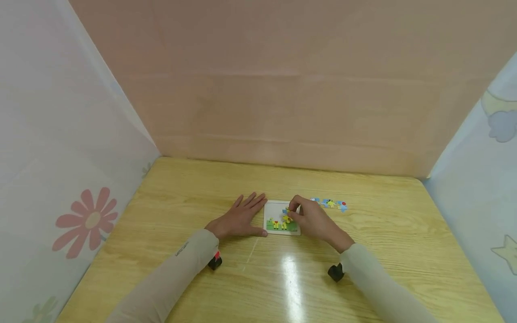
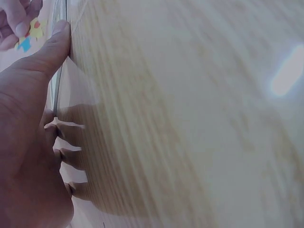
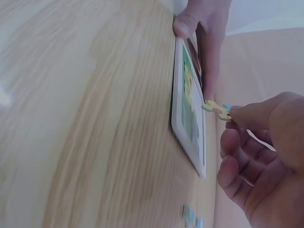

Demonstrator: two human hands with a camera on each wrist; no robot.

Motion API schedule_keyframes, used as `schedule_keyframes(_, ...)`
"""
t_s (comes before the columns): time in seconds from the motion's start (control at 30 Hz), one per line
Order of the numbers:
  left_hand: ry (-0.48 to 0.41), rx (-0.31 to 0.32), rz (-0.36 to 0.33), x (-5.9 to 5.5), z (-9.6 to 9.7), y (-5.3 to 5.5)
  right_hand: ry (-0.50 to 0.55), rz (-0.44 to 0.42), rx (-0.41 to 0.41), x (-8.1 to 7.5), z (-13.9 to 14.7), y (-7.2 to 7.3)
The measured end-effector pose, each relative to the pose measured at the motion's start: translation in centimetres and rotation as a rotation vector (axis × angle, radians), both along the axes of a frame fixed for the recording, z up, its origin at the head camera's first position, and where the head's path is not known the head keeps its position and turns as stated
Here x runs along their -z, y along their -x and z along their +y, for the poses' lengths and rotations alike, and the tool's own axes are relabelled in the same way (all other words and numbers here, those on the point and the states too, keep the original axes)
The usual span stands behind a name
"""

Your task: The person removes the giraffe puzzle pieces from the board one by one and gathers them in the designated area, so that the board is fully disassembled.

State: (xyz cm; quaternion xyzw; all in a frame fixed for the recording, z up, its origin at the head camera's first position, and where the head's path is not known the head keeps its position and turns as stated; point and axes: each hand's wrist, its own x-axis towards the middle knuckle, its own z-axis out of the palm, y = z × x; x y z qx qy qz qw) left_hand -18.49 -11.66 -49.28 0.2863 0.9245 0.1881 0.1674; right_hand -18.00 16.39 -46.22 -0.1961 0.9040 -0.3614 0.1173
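Observation:
A white-framed puzzle tray (image 1: 278, 233) lies on the table, with green and yellow pieces (image 1: 276, 225) fitted along its near side. My right hand (image 1: 317, 220) pinches a yellow and blue puzzle piece (image 3: 217, 110) between thumb and index finger, holding it over the tray's right part. In the right wrist view the piece is tilted, close above the tray surface. My left hand (image 1: 241, 218) rests flat with fingers spread at the tray's left side. Its thumb (image 2: 59, 35) touches the frame's near left corner.
More loose puzzle pieces (image 1: 331, 204), blue and yellow, lie in a row on the wooden table (image 1: 387, 233) just right of the tray. A tan wall (image 1: 291, 112) rises at the table's back edge, with pale patterned sheets (image 1: 93, 220) at both sides.

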Motion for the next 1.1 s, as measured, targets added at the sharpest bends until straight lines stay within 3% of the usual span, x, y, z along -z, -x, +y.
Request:
schedule_keyframes(0.6, 0.001, 0.009, 0.005, 0.2, 0.0, 0.0, -0.037, 0.055, 0.16, -0.8, 7.3, -0.9)
schedule_keyframes(1.1, 0.009, 0.008, 0.007, 0.1, 0.0, -0.1, -0.042, 0.017, 0.173, 0.0, 10.0, -0.8)
